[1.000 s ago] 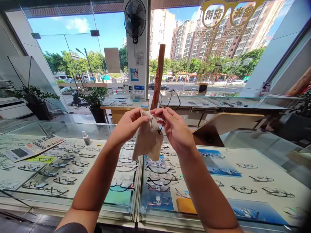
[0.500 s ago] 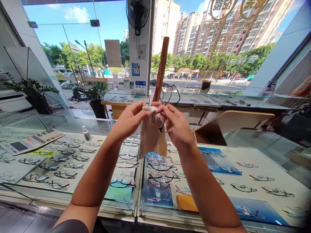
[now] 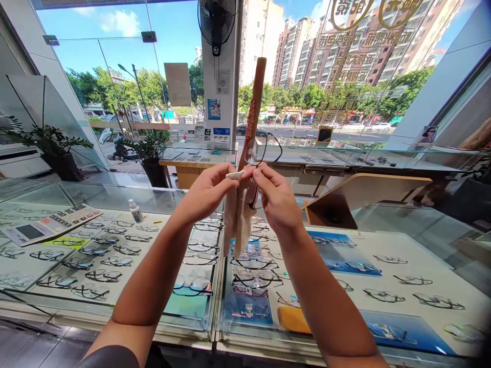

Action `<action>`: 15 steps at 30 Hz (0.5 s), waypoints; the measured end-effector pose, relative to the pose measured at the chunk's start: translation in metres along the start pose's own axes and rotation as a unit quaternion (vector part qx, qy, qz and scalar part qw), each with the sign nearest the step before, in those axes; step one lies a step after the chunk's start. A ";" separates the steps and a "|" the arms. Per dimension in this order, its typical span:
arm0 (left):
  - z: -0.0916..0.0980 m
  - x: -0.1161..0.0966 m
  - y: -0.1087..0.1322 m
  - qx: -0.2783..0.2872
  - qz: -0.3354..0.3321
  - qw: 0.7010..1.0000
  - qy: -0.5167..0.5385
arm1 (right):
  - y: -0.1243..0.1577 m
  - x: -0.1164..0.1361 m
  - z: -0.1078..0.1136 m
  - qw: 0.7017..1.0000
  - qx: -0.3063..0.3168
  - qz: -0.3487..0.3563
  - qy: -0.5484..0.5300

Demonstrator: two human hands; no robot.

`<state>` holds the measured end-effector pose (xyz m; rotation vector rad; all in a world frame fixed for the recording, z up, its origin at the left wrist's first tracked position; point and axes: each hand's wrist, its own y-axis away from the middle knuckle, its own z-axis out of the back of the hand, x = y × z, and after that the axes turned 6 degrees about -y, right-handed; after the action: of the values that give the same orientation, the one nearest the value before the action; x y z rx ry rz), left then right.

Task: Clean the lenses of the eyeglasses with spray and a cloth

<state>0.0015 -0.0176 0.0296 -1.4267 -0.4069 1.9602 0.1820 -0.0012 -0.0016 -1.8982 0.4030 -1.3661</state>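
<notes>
Your left hand [image 3: 207, 191] pinches the beige cleaning cloth [image 3: 235, 230] and your right hand [image 3: 278, 200] grips the black-framed eyeglasses [image 3: 250, 196] above the glass display counter [image 3: 115, 202]: one lens meets the cloth, the other stands uncovered, so the wiping looks unfinished.

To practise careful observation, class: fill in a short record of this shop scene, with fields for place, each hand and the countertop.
place: eyewear shop, glass display counter with rows of spectacles inside
left hand: pinches top of a beige cloth, which hangs down
right hand: holds dark-framed glasses against the cloth
on countertop: small white bottle, calculator
behind: wall fan, potted plants
</notes>
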 end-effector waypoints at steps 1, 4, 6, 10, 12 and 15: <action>0.000 0.000 0.000 0.002 -0.001 1.000 0.004 | 0.000 0.000 0.001 1.000 -0.005 0.009 0.009; 0.000 0.001 0.000 0.010 0.004 1.000 0.026 | -0.001 -0.001 0.003 1.000 -0.013 0.019 0.016; -0.001 0.002 0.000 0.011 0.010 0.999 0.030 | -0.001 -0.001 0.004 1.000 -0.015 0.018 0.018; -0.002 0.005 -0.001 0.016 0.042 0.995 0.089 | 0.000 0.000 0.004 1.000 -0.015 0.009 0.013; -0.003 0.007 -0.002 0.005 0.060 0.991 0.118 | 0.000 0.001 0.004 1.000 -0.011 0.003 0.000; -0.005 0.011 -0.003 -0.010 0.069 0.992 0.109 | 0.000 0.003 0.003 1.000 -0.009 -0.009 -0.021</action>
<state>0.0049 -0.0086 0.0216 -1.7009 -0.2328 1.8847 0.1863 -0.0024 -0.0001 -1.9460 0.3812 -1.3360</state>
